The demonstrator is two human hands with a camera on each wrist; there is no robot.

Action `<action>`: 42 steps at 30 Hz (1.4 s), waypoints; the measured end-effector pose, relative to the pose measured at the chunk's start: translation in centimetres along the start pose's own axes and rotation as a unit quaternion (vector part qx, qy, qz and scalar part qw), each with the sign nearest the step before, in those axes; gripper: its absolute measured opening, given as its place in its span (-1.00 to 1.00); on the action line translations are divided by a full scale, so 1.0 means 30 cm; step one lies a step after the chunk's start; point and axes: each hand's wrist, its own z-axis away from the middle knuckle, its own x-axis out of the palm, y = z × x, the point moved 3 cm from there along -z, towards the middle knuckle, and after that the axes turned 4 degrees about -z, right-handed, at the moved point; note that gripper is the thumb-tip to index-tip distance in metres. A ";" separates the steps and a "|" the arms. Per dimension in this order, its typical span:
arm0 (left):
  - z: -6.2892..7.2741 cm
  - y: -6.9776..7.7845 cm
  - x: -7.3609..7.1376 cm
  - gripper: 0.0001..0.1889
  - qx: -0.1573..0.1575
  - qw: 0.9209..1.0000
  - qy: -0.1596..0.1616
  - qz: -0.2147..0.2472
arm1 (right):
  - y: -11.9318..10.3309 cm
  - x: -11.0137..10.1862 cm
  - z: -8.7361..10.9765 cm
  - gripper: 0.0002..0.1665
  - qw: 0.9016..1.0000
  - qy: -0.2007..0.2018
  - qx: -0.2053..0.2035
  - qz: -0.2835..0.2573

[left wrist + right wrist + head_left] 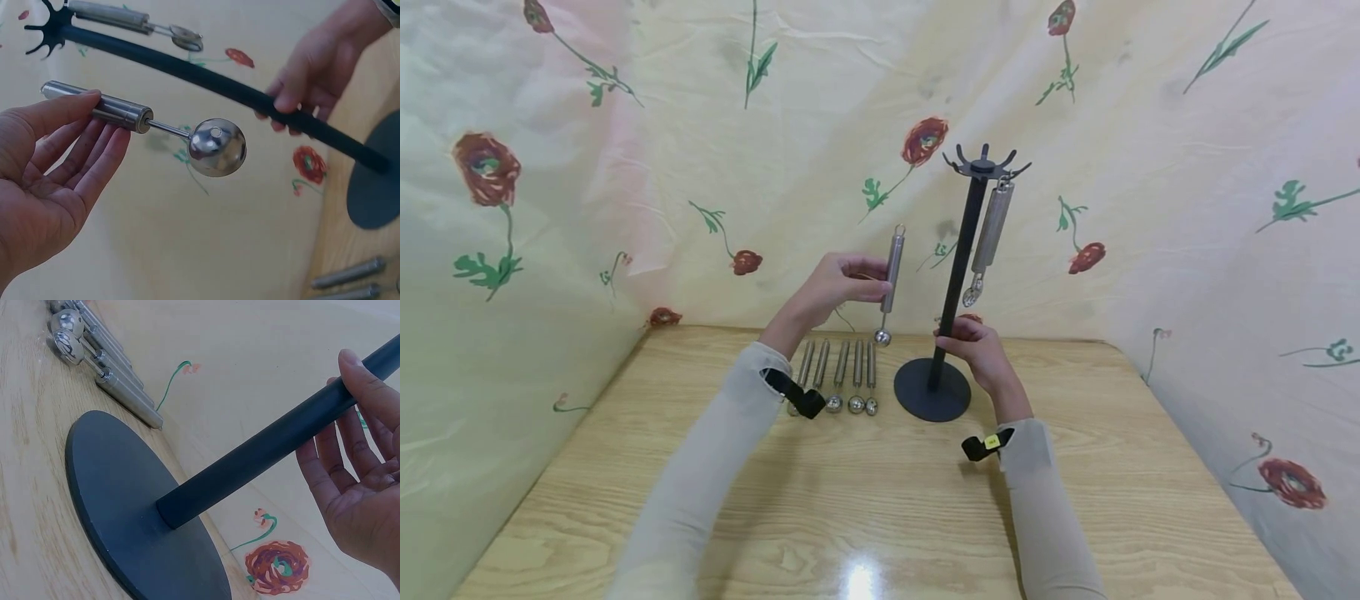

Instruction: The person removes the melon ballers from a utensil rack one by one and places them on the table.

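My left hand [842,287] pinches a steel melon baller [892,273] by its handle, between thumb and fingers. The baller hangs above the table, loop up and round scoop [217,147] down. To its right stands a black stand [961,267] with a ring of hooks [983,164] on top. My right hand [981,354] grips the pole low down, thumb on one side and fingers on the other. From the right-hand hooks hangs at least one more steel baller [995,225]; whether several overlap I cannot tell.
Several steel ballers [842,364] lie in a row on the wooden table [865,492], left of the stand's round base [925,408], scoops toward me. A flowered cloth [820,142] rises behind the table and along both sides.
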 end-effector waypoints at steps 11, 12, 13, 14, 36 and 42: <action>0.077 -0.157 -0.114 -0.59 -0.045 0.999 0.020 -0.021 | 0.001 0.002 -0.003 -0.61 1.000 0.001 0.001 0.001; 0.086 -0.171 -0.123 -0.58 -0.049 0.998 0.022 -0.024 | 0.002 0.002 -0.004 -0.61 1.000 0.001 0.001 0.000; 0.094 -0.187 -0.133 -0.58 -0.054 0.998 0.023 -0.025 | 0.003 0.003 -0.004 -0.61 1.000 0.001 0.001 -0.001; 0.102 -0.202 -0.143 -0.57 -0.058 0.998 0.025 -0.026 | 0.004 0.003 -0.005 -0.61 1.000 0.001 0.001 -0.002; 0.223 -0.428 -0.341 -0.55 -0.146 0.984 -0.008 -0.098 | 0.056 -0.038 -0.038 -0.72 1.000 0.008 0.001 -0.009; 0.246 -0.476 -0.367 -0.56 -0.169 0.981 -0.006 -0.099 | 0.067 -0.039 -0.041 -0.71 1.000 0.011 -0.012 -0.006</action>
